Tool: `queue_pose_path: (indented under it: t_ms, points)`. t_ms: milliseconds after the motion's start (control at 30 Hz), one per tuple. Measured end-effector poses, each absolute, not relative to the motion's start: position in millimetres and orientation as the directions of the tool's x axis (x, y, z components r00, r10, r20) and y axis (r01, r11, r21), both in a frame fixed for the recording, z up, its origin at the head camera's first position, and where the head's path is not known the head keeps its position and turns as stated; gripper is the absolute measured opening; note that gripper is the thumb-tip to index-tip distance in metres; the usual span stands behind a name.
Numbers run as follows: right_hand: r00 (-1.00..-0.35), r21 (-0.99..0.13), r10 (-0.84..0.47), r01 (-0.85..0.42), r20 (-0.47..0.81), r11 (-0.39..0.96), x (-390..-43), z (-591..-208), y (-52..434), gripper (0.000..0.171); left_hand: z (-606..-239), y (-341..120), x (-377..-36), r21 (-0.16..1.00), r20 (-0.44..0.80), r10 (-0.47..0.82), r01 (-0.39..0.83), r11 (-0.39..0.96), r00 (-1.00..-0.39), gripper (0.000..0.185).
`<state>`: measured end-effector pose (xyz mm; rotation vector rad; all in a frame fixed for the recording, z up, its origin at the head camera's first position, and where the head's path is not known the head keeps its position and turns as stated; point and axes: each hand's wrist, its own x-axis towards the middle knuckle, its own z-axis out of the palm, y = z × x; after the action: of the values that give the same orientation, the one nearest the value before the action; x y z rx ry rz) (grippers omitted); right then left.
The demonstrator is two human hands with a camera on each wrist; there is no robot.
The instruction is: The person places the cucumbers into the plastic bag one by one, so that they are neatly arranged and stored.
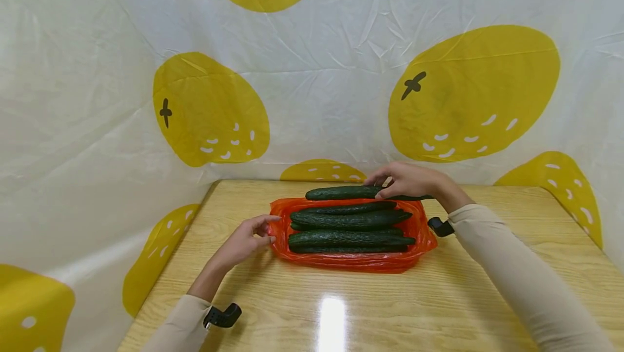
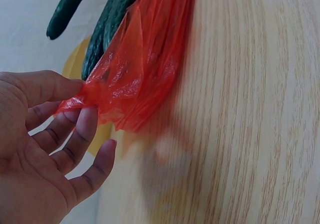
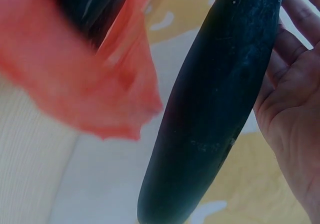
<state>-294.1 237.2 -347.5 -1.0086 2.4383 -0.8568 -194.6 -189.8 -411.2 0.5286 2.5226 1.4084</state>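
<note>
A red plastic bag (image 1: 351, 260) lies on the wooden table (image 1: 341, 308) with several dark green cucumbers (image 1: 348, 219) on it. My right hand (image 1: 407, 178) grips one more cucumber (image 1: 341, 193) just above the far edge of the bag; the right wrist view shows that cucumber (image 3: 215, 108) close up, with my fingers (image 3: 295, 83) curled round it. My left hand (image 1: 246, 238) pinches the bag's left edge; in the left wrist view my thumb and fingers (image 2: 75, 119) hold the thin red plastic (image 2: 130, 73).
A white sheet printed with big yellow lemons (image 1: 209, 108) hangs behind and to the left of the table. Bare wood with a bright glare spot (image 1: 331, 319) lies in front of the bag.
</note>
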Motion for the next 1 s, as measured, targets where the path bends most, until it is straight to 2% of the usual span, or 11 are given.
queue_pose_path:
  t_ms: [167,400,1000]
  points:
    - [-0.663,-0.623,-0.742,-0.541,-0.096,0.565,-298.8,-349.9,223.9,0.039,-430.6,-197.1,-206.3,0.843,0.004,0.402,0.219,0.492,-0.916,0.047]
    - [-0.633,-0.633,-0.771,-0.566,-0.077,0.528,-306.5,-355.1,208.8,0.040,-432.5,-199.0,-207.9,0.845,0.000,0.408,0.218,0.488,-0.913,0.046]
    - [-0.619,-0.633,-0.774,-0.547,-0.134,0.547,-314.7,-372.0,180.2,0.040,-429.0,-200.3,-209.2,0.850,-0.033,0.410,0.191,0.491,-0.911,0.047]
